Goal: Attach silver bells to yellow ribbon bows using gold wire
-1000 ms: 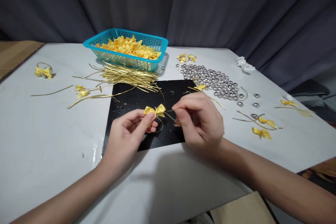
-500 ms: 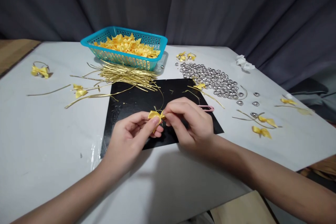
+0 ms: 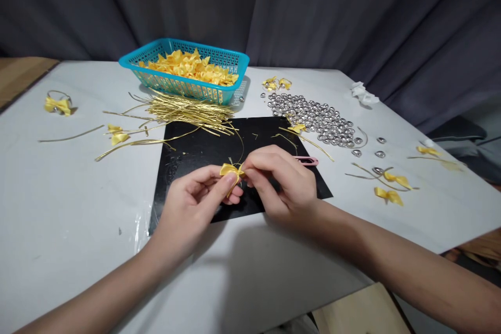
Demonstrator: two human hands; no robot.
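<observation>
Above the black mat (image 3: 188,141), my left hand (image 3: 198,195) grips the yellow bow (image 3: 227,168), long axis roughly 9-to-3 o'clock, one loop pointing to 9, while my right hand (image 3: 284,180) pinches its 3 o'clock end.

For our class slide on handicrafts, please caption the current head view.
Two hands work a yellow bow above a black mat, near gold cords and silver beads.

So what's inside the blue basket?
Yellow bows are heaped in the blue basket; they cover its floor, so anything beneath them can't be seen.
</observation>
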